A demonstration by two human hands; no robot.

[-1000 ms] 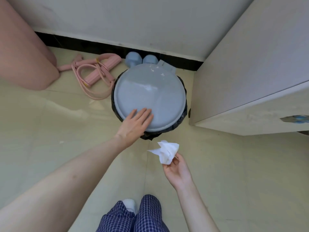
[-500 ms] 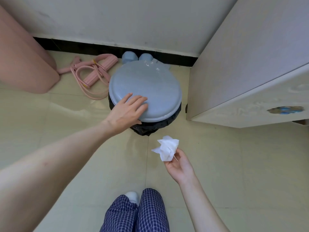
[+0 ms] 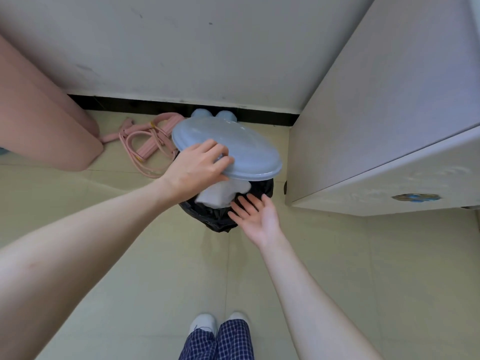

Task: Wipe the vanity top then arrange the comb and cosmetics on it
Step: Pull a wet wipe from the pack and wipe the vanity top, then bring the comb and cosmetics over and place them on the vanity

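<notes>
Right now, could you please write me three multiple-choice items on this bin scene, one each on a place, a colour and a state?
1. Where do the pink looped straps lie?
A. on the floor left of the bin
B. inside the bin
C. on the white cabinet

2. What colour is the bag lining the bin?
A. white
B. black
C. pink

3. How is the round pale blue plastic lid?
A. flat and closed
B. lying on the floor
C. tilted up at its near edge

Answers:
1 A, they lie on the tiles beside the bin.
2 B, the black bin bag folds over the rim.
3 C, the left hand grips its raised edge, white crumpled tissue shows beneath, and the right hand is open.
</notes>
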